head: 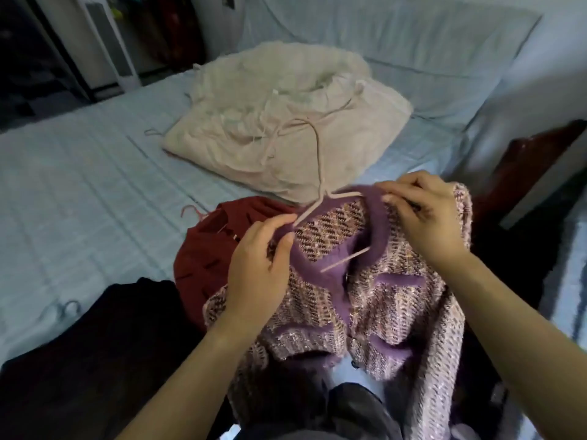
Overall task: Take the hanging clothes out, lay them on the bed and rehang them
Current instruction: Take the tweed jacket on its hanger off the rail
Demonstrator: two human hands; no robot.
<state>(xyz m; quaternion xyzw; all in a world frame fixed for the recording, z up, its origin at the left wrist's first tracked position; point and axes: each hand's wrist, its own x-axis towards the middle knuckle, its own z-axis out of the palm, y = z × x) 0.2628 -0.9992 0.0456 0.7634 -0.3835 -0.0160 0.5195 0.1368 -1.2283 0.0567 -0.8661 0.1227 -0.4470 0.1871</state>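
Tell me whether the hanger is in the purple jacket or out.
Partly in: the hanger arms pass under the jacket collar; its hook sticks out.

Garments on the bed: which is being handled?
The purple tweed jacket, nearest the camera: the left hand and right hand pinch its collar over a pink hanger. The others lie untouched.

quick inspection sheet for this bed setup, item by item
surface: bed, pale blue sheet, clothes lying on it
job's things: purple jacket with a pink hanger partly in its neck; red garment, cream coat, black garment lie around
clutter: small pale object on the sheet at left, unclear
grippers: left hand and right hand each pinch the purple jacket's collar
cables: nothing seen
surroundings: pillow at back; dark wood frame at right
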